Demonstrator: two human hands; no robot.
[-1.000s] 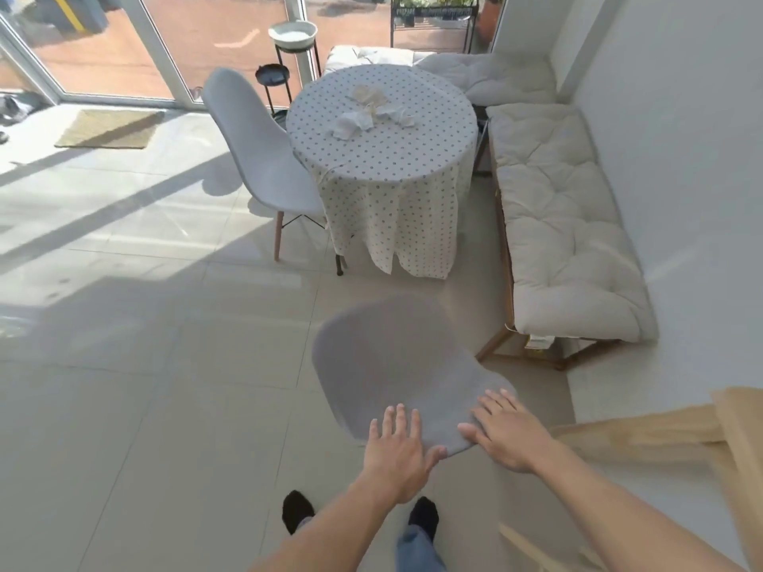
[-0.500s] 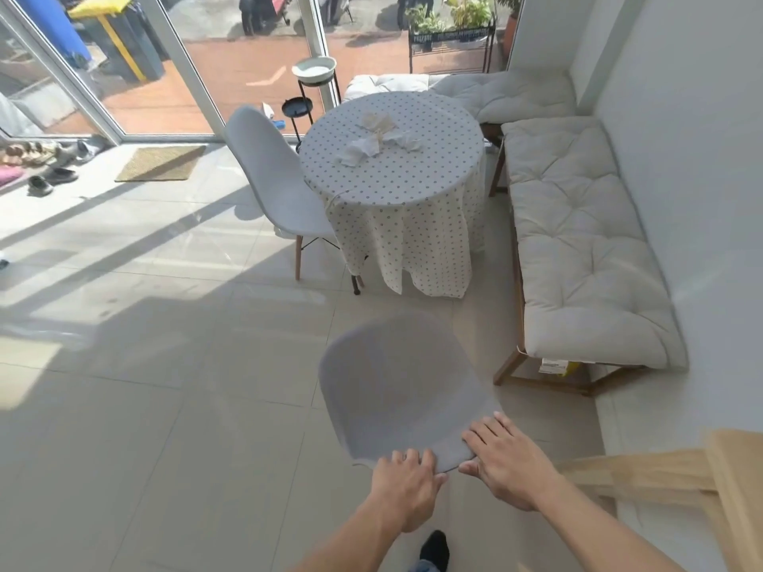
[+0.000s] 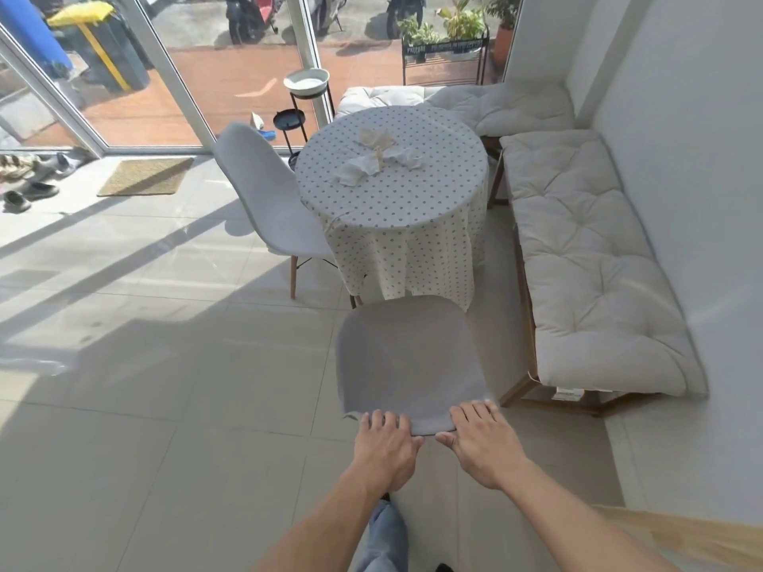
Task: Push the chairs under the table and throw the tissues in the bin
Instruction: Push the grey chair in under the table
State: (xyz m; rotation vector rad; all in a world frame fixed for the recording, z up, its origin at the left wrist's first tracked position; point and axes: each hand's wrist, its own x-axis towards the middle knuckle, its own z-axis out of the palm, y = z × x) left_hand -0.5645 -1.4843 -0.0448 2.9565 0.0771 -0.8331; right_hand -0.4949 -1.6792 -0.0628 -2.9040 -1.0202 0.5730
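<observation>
A grey shell chair (image 3: 406,357) stands just in front of me, its seat edge close to the hanging tablecloth. My left hand (image 3: 386,450) and my right hand (image 3: 481,441) both grip the top rim of its backrest, fingers curled over it. Ahead is a round table (image 3: 392,225) under a dotted cloth, with several crumpled white tissues (image 3: 373,161) lying on top. A second grey chair (image 3: 268,196) stands at the table's left side, its seat partly tucked against the cloth. No bin is visible indoors.
A cushioned wooden bench (image 3: 586,258) runs along the right wall and behind the table. A black plant stand with a white bowl (image 3: 307,82) sits by the glass doors. A doormat (image 3: 146,181) and shoes (image 3: 29,179) lie at left. Open tiled floor spreads left.
Both hands have closed on the backrest rim, and the near chair has moved forward to the table's cloth. I have stepped closer to the table.
</observation>
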